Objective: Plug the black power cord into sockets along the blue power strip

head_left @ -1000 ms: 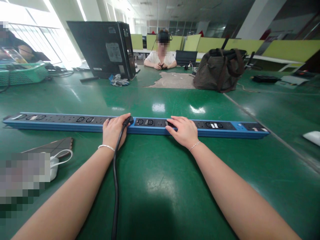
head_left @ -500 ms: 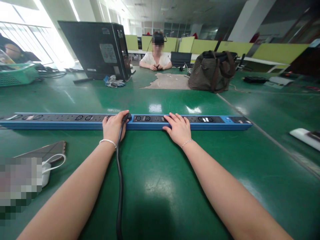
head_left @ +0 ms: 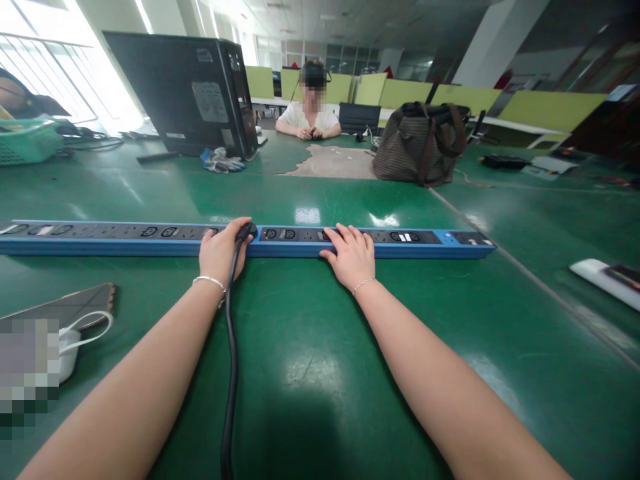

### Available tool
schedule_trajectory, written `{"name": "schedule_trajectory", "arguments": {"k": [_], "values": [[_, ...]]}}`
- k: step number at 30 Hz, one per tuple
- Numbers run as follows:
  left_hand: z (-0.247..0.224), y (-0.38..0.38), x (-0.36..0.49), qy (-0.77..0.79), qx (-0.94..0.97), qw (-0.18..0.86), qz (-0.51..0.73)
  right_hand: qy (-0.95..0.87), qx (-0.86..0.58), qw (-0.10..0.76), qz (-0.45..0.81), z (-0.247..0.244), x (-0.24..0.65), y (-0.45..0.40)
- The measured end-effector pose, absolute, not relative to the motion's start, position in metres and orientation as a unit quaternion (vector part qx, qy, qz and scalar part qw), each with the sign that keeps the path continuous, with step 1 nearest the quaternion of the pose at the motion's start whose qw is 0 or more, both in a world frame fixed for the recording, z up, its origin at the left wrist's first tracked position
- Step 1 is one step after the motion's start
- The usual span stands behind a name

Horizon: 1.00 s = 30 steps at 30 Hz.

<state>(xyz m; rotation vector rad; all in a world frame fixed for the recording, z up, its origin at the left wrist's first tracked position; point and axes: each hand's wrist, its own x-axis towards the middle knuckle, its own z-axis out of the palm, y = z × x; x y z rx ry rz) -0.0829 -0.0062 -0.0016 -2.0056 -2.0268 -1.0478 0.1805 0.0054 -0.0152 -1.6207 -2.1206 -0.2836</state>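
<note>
A long blue power strip (head_left: pixel 300 249) with black sockets lies across the green table. My left hand (head_left: pixel 220 250) is closed round a black plug (head_left: pixel 246 232) at the strip, just left of its middle. From the plug a thick black cable (head_left: pixel 229 360) runs down to the bottom edge. My right hand (head_left: pixel 354 255) rests on the strip further right, fingers spread over the sockets and thumb at the front side. Whether the plug is seated in a socket cannot be seen.
On the green table (head_left: pixel 310 333) stand a black computer case (head_left: pixel 175 93) and a brown bag (head_left: pixel 417 147). Gloves (head_left: pixel 221 161) lie by the case. A green basket (head_left: pixel 30 141) is far left. A person (head_left: pixel 309 120) sits opposite. A white device (head_left: pixel 607 280) lies right.
The whole view has shifted slightly, so strip, hands and background appear a little further left. Both hands keep their places on the strip, and the left still holds the plug.
</note>
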Motion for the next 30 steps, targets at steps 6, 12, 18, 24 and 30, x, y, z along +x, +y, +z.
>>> {"name": "schedule_trajectory", "arguments": {"k": [6, 12, 18, 24, 30], "values": [[-0.003, 0.004, -0.081, -0.672, -0.651, 0.056, -0.349, -0.76, -0.598, 0.234, -0.103, -0.018, 0.178, 0.013], [-0.01, 0.006, -0.08, -0.667, -0.643, 0.065, -0.372, -0.763, -0.591, 0.243, -0.101, -0.017, 0.18, 0.013], [-0.01, 0.007, -0.076, -0.672, -0.634, 0.063, -0.377, -0.763, -0.59, 0.245, -0.097, -0.015, 0.18, 0.012], [0.003, 0.004, -0.075, -0.683, -0.574, 0.028, -0.452, -0.763, -0.592, 0.244, -0.091, -0.013, 0.18, 0.011], [0.006, 0.002, -0.064, -0.659, -0.645, 0.016, -0.388, -0.758, -0.595, 0.251, -0.086, -0.013, 0.179, 0.012]]}}
